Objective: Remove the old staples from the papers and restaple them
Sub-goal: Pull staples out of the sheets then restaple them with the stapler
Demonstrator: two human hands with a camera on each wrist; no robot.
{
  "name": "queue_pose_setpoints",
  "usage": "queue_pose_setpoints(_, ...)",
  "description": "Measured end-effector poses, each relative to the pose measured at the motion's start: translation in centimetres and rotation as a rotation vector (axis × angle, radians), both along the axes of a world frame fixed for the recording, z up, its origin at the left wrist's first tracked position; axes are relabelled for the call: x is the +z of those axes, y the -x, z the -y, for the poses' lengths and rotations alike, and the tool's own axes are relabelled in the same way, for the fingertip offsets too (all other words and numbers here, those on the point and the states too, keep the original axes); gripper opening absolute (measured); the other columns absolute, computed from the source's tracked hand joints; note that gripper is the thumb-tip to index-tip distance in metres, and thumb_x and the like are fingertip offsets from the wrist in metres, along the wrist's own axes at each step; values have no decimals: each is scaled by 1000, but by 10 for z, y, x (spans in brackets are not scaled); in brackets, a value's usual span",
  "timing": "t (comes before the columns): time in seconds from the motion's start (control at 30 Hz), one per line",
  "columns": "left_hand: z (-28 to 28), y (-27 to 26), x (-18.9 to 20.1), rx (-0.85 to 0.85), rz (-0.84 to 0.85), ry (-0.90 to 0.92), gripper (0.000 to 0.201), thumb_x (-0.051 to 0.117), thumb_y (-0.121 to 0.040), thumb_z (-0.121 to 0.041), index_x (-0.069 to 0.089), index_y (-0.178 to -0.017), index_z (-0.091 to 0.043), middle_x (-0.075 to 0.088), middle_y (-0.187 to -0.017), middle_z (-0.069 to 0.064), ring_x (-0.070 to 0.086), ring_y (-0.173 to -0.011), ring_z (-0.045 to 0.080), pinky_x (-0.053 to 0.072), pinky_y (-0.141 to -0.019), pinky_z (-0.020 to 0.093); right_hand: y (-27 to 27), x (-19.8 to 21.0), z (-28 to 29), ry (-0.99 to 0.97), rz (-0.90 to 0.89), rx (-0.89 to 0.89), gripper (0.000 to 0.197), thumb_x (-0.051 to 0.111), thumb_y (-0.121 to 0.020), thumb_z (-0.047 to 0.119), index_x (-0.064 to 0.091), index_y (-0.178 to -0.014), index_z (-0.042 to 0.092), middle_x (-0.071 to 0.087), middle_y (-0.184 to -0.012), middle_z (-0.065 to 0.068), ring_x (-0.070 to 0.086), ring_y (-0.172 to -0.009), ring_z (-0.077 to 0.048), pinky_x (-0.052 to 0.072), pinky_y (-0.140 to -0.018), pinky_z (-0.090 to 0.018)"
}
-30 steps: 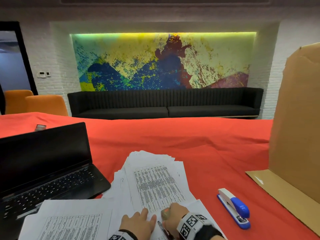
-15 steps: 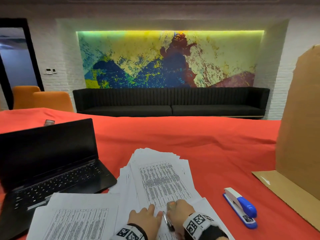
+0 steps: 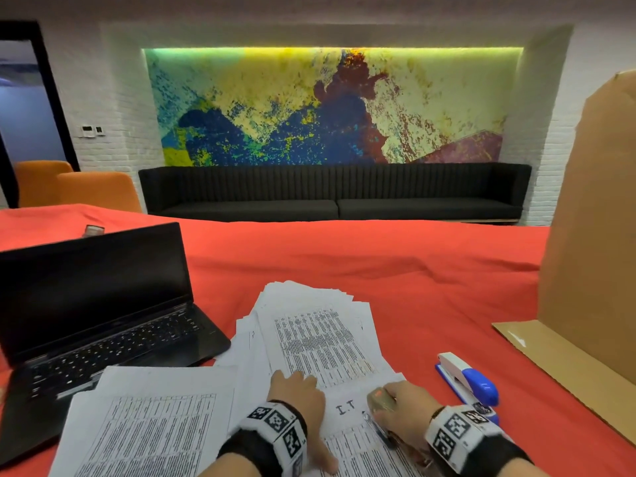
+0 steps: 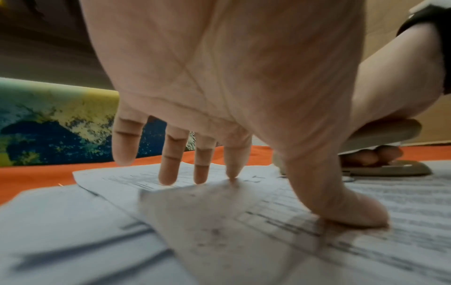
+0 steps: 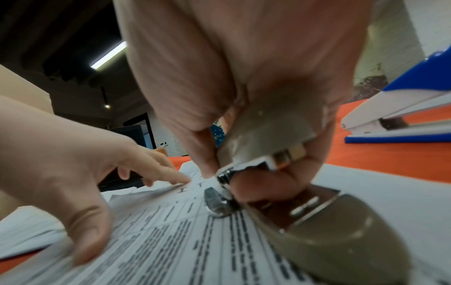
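A fanned pile of printed papers (image 3: 320, 339) lies on the red cloth. The top sheet carries the handwritten letters "I.T". My left hand (image 3: 296, 397) presses flat on this sheet, its fingers (image 4: 171, 164) straight and the thumb spread out. Just right of the letters, my right hand (image 3: 402, 411) grips a beige stapler (image 5: 268, 135). The stapler's head and base plate stand slightly apart around the sheet's edge. My fingers curl over its top and under it. A blue and white stapler (image 3: 468, 380) lies untouched to the right.
An open black laptop (image 3: 96, 304) stands at the left, with a second paper stack (image 3: 144, 425) in front of it. A tall brown cardboard piece (image 3: 592, 235) stands at the right edge. Red cloth (image 3: 413, 287) covers the table beyond the papers.
My left hand has slid left, away from the right hand, and now lies spread on the sheet. The letters "I.T" show between the hands. The right hand still grips the beige stapler.
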State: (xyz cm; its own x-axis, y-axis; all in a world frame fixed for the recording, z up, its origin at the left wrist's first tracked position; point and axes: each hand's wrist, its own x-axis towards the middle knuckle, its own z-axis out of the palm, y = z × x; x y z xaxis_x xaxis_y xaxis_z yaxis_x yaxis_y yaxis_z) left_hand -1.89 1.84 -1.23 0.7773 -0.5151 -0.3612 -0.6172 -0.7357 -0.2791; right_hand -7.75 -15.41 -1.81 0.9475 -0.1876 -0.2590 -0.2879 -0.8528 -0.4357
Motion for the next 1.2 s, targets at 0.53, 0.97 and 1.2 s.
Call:
queue_pose_setpoints(0.53, 10, -5, -4, -28, -126, 14, 108, 64, -69, -74, 9, -151, -32, 22, -148, 12, 24, -135, 36, 27, -106, 57, -20, -5, 8, 60, -78, -8, 10, 49, -93, 29, 47, -89, 20, 53, -97, 1, 51, -85, -15, 32, -55, -15)
queue_pose_setpoints(0.97, 18, -1, -5, 4, -139, -15, 109, 67, -69, -70, 8, -152, -31, 22, -149, 12, 25, -135, 36, 31, -105, 55, -44, 5, -12, -208, 31, -205, 33, 45, -98, 17, 51, -127, 3, 61, -108, -7, 61, -97, -22, 55, -77, -21)
queue_pose_setpoints(1.2, 8, -4, -2, 43, -184, 129, 102, 74, -63, -69, 27, -144, -29, 36, -136, 6, 35, -127, 30, 38, -100, 51, -15, 2, 15, -670, 34, -361, 23, 53, -91, 22, 62, -97, 2, 56, -63, -14, 53, -47, -24, 51, -50, -30)
